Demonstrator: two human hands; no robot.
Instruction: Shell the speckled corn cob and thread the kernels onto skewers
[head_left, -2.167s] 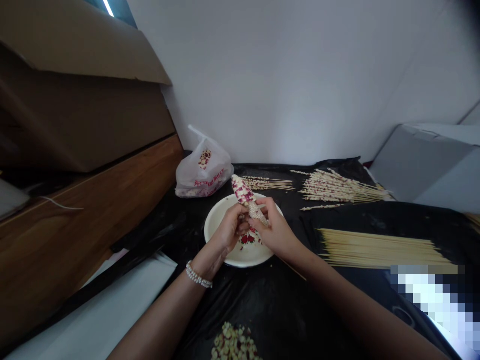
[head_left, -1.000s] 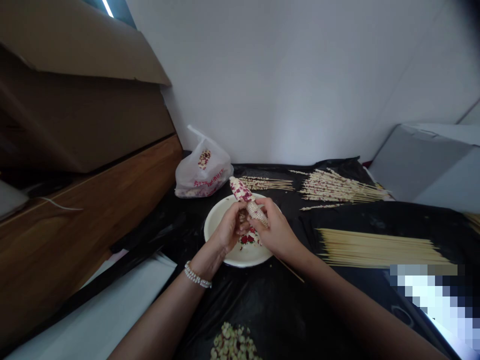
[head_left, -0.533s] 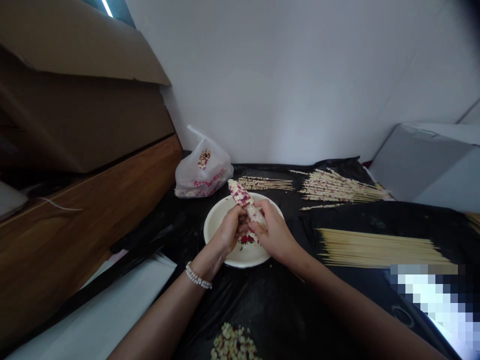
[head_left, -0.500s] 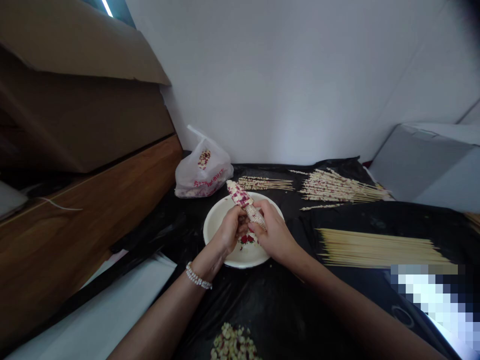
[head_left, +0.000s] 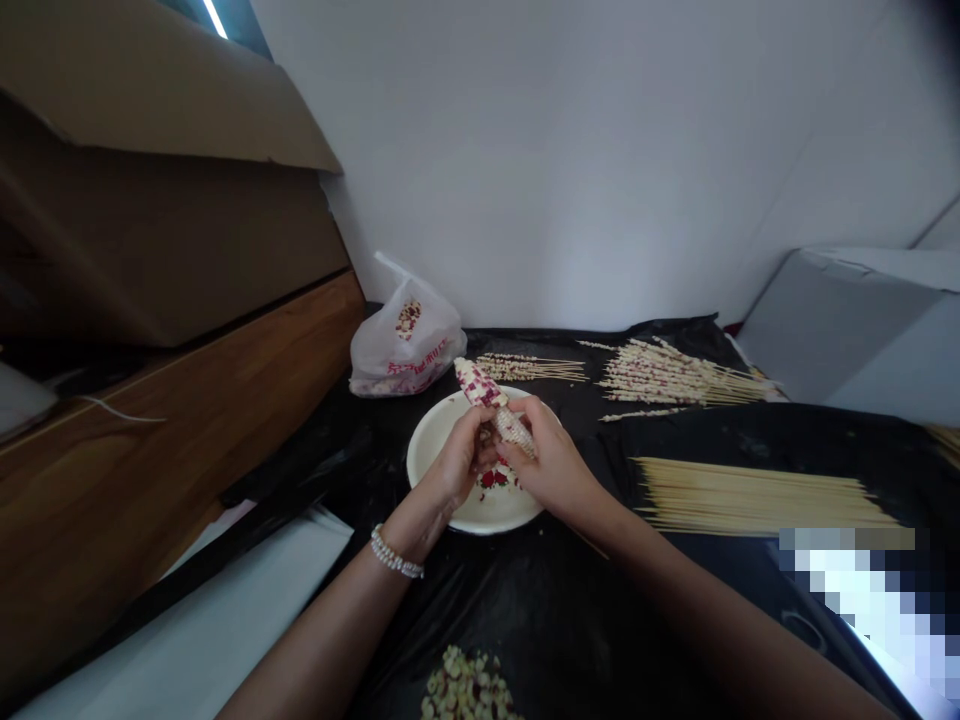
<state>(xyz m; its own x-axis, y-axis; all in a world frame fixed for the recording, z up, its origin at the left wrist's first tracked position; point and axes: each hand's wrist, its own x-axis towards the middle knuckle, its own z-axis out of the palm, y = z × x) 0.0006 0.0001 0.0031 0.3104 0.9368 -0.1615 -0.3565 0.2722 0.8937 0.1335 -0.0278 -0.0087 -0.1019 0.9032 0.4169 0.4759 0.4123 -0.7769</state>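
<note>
A corn cob (head_left: 478,384) with purple and cream kernels is tilted over a cream bowl (head_left: 426,440); its lower part is stripped pale. My right hand (head_left: 546,450) is wrapped round the stripped lower end. My left hand (head_left: 463,455) curls against the cob's left side, fingers pressed to it near the edge of the kernels. Its fingertips are partly hidden. Loose kernels and a red pattern show at the bowl's bottom.
Behind the bowl stand a plastic bag (head_left: 409,345) and kernel-threaded skewers (head_left: 517,367). More threaded skewers (head_left: 660,375) and a bundle of bare sticks (head_left: 757,497) lie right. Kernels (head_left: 469,685) are piled in front. A cardboard box (head_left: 165,220) stands left.
The cob and my right hand have shifted very slightly, and the cob looks a little turned. My left hand stays in almost the same place.
</note>
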